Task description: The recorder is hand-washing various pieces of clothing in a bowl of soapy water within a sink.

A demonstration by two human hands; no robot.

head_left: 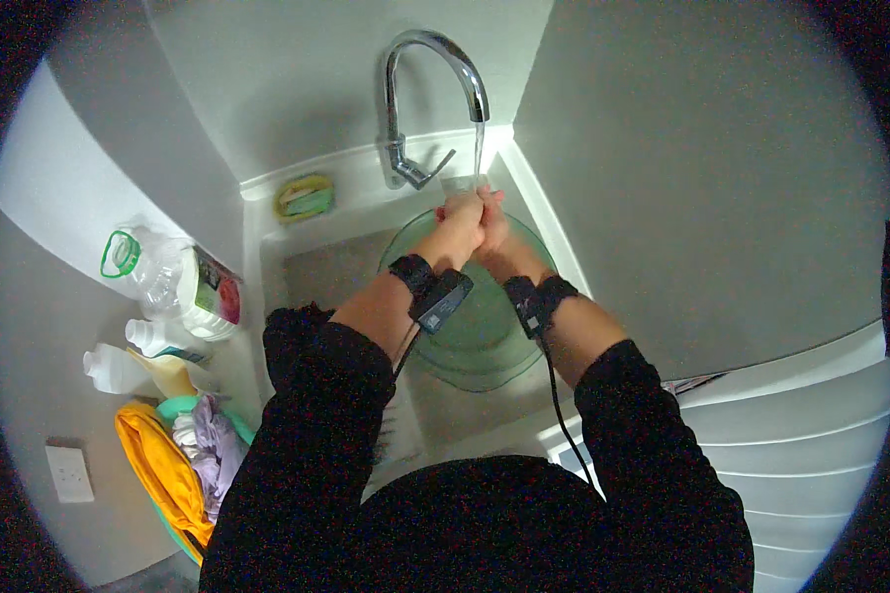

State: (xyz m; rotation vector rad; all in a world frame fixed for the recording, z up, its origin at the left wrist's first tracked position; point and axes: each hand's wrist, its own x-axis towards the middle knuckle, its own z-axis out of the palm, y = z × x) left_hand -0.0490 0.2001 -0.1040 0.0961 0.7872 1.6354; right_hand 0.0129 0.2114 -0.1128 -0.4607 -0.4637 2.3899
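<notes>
From the head camera, a white sink (pixel 267 247) sits in a corner between grey walls, and a shiny curved tap (pixel 435 59) stands at its back edge. A thin stream of water (pixel 479 148) runs down from the tap. A yellow and green sponge (pixel 305 197) lies on the back left corner of the sink rim. Inside the sink sits a round see-through green bowl (pixel 475 341), close to the right wall of the sink, and the two arms reach over it and hide part of it. The left hand (pixel 460 225) and the right hand (pixel 492 229) are pressed together right under the water, above the back edge of the bowl. Their fingers are curled shut around each other, and I cannot tell if they hold anything between them. Each wrist wears a black band with a small box and a thin black cable. Left of the sink, down low, a big clear jug (pixel 173 282) with a green handle and a red and green label lies tipped over. Next to it are two smaller white bottles (pixel 138 354). Near them, a green tub (pixel 183 410) holds orange and pale purple cloths (pixel 183 460). A white wall socket (pixel 70 472) is at the far left.
</notes>
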